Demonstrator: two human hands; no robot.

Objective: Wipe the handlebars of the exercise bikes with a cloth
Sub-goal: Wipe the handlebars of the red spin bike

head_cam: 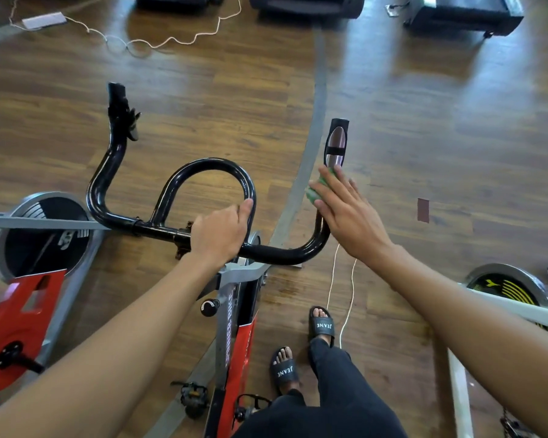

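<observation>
The black handlebar of a red and grey exercise bike spreads across the middle, with a centre loop and two upturned ends. My left hand grips the bar where the loop meets the crossbar. My right hand presses a green cloth against the right upturned arm, just below its metal sensor grip. Most of the cloth is hidden under my fingers.
A second red bike stands at the left and a white-framed bike at the right. Cables trail over the wooden floor. Treadmill bases line the far edge. My sandalled feet stand right of the bike frame.
</observation>
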